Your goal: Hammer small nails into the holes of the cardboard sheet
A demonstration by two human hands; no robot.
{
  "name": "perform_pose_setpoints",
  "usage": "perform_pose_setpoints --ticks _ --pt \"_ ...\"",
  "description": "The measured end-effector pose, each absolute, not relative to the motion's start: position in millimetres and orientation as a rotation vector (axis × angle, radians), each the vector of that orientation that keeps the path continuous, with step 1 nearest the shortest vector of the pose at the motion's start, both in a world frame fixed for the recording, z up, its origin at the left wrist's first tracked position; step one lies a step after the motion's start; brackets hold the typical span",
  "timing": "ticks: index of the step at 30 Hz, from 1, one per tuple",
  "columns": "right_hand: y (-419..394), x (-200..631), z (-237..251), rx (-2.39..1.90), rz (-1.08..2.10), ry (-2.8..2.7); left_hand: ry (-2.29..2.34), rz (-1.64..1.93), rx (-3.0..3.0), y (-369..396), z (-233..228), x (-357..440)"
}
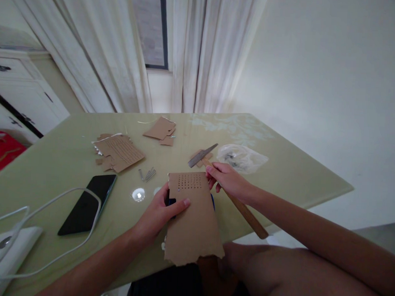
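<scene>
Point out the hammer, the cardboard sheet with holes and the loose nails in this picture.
hammer (202,155): head view, on its metal head.
cardboard sheet (194,227): head view, on the plain middle below the rows of holes.
loose nails (147,174): head view, on the middle of the small pile.

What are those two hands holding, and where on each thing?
The right hand grips a hammer high on its wooden handle, near the head. The left hand holds a hole-punched cardboard sheet by its left edge.
</scene>
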State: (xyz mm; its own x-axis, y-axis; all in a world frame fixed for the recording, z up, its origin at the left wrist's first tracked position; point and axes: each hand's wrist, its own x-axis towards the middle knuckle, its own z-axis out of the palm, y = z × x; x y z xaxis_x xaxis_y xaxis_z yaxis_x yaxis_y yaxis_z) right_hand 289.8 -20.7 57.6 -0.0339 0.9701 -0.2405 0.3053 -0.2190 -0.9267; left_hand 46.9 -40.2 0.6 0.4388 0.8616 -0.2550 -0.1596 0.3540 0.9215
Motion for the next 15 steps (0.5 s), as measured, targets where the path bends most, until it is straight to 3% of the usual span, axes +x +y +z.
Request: perform_pose_setpoints --ticks 15 --pt "-16.5 287.4 58.9 -1.678 1.178 -1.452 0.826 0.87 1.026 -33.5 -0.2 52.0"
